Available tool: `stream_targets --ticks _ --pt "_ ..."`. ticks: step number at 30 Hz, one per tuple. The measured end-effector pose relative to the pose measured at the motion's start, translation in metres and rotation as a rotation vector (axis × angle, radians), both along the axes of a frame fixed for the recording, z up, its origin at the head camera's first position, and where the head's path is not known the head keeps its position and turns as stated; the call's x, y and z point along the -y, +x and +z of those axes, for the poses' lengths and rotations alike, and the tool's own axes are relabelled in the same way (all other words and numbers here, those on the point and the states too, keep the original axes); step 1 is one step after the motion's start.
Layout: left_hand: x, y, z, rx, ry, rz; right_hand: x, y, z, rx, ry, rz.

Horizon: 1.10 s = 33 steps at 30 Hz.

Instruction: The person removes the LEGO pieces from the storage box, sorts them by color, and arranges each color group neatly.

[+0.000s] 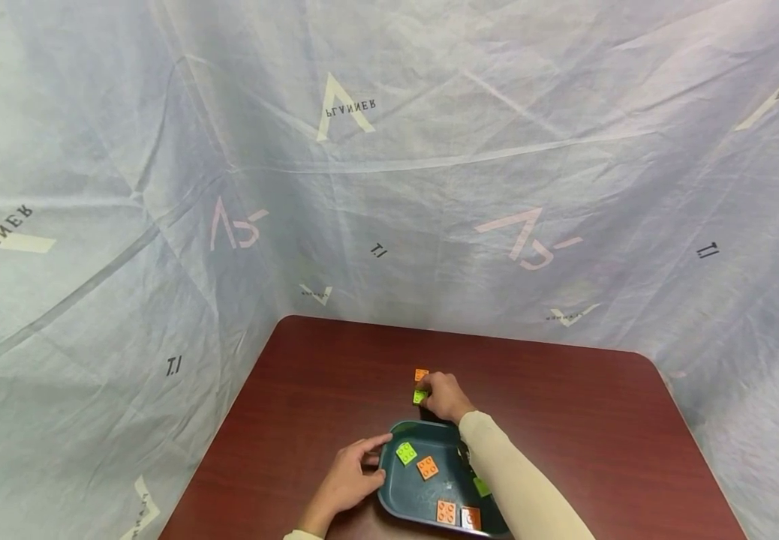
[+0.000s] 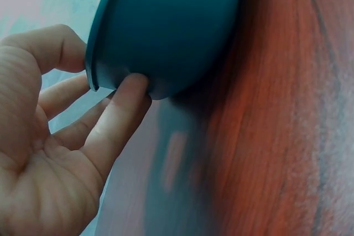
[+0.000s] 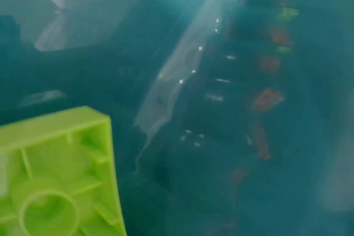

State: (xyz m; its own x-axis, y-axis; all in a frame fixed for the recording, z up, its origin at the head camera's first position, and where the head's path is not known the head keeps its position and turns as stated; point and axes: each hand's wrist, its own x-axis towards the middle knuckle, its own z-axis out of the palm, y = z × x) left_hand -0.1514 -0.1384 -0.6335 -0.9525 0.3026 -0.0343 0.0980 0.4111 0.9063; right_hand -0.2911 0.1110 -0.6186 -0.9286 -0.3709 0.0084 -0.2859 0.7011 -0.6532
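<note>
My left hand (image 1: 349,478) grips the left side of a dark teal tray (image 1: 396,504). In the left wrist view, a finger (image 2: 124,95) presses the tray's outer wall (image 2: 166,31), with another digit at the rim. Beyond the tray's far edge, my right hand (image 1: 446,397) pinches a lime green toy brick (image 1: 419,398) at the table. Just past those fingers sits an orange toy brick (image 1: 421,373), partly covered by the hand. The right wrist view shows a green brick (image 3: 61,119) with its hollow underside exposed against teal tray surfaces.
Inside the tray lie a green brick (image 1: 406,453), an orange brick (image 1: 427,468) and two more orange bricks near its front edge. Another green brick (image 1: 482,487) shows beside my right sleeve (image 1: 518,472). The reddish-brown table (image 1: 565,397) meets printed grey sheeting (image 1: 430,247) behind.
</note>
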Motion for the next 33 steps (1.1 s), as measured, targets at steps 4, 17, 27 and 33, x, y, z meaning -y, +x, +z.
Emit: stream_targets --ticks 4,17,27,33 --pt "0.0 0.0 -0.001 -0.003 0.001 0.001 0.0 0.0 0.001 0.001 -0.003 -0.004" --pt "0.0 0.001 0.002 0.004 -0.034 -0.004 -0.006 0.005 0.012 -0.017 -0.093 -0.046" --pt "0.001 0.002 0.001 -0.023 -0.042 -0.008 -0.012 0.02 0.038 0.029 -0.178 -0.054" --pt "-0.001 0.002 0.001 -0.018 -0.038 -0.007 -0.018 0.031 0.051 -0.008 -0.149 -0.063"
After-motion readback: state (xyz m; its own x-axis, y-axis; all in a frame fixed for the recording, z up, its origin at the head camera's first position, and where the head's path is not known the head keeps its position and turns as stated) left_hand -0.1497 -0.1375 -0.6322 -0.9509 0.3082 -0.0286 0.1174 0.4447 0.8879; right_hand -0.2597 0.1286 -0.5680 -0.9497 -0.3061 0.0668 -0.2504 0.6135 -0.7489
